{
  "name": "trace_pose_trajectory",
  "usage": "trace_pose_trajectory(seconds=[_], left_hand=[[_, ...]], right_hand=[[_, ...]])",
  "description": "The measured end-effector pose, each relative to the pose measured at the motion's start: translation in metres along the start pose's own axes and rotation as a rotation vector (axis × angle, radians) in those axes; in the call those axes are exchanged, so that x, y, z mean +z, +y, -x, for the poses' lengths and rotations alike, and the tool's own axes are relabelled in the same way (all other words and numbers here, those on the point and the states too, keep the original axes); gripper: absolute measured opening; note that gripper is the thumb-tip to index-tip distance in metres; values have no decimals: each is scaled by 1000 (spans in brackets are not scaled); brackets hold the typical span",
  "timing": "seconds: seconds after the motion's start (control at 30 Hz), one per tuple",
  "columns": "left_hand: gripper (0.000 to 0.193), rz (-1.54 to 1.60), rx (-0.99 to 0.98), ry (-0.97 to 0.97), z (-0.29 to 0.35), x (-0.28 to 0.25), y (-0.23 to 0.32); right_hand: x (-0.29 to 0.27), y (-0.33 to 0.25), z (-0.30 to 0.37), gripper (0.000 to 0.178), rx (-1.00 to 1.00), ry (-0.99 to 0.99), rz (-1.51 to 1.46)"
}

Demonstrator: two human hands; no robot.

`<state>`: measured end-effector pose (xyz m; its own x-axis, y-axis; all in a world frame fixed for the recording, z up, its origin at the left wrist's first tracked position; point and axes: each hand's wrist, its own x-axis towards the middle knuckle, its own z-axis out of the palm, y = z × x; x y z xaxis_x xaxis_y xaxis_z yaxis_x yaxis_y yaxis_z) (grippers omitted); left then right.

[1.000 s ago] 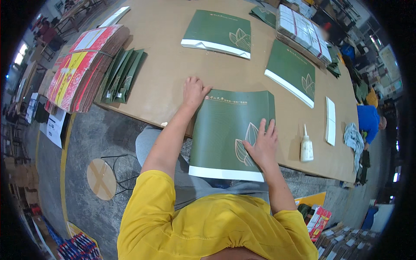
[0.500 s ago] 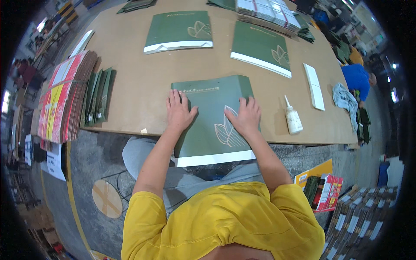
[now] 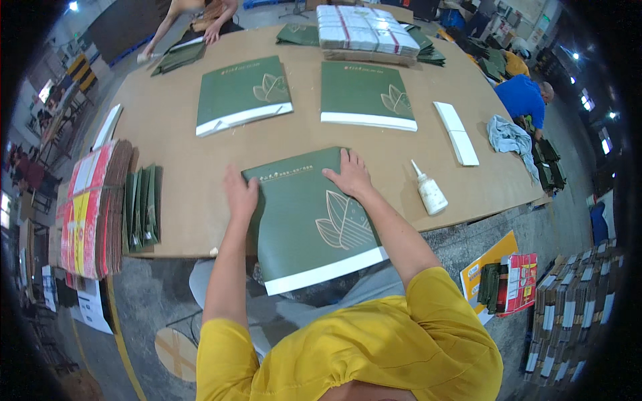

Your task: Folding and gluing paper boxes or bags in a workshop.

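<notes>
Grey floor [image 3: 155, 291], yellow line [image 3: 123, 344], round stool [image 3: 176, 354], bright lights [image 3: 73, 6], perhaps a window [image 3: 45, 91] far left.

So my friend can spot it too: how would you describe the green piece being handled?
Start at the big brown table: find its near edge, by the yellow shirt. Jutting past that edge is a green sheet with a white lower band. Unlike the two similar green pieces farther back, it has the left hand and right hand by its upper corners.
</notes>
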<state>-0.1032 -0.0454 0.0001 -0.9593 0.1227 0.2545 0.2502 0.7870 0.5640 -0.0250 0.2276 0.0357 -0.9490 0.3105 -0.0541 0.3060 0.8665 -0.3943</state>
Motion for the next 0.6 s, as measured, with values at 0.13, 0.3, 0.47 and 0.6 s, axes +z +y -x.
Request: trace_pose_trajectory(seconds=[0.13,0.3,0.47,0.6], left_hand=[[41,290,-332,-366,0,-31,11],[42,166,-224,-82,-17,-7,35],[42,23,-131,-31,-26,20,32],[37,149,-126,39,-22,21,37]], right_hand=[[-25,-1,-7,77,80,-11,-115],[-45,-4,-31,58,289,17,-166],[-22,22,-65,48,323,87,-272],[-17,27,-70,42,324,45,-291]])
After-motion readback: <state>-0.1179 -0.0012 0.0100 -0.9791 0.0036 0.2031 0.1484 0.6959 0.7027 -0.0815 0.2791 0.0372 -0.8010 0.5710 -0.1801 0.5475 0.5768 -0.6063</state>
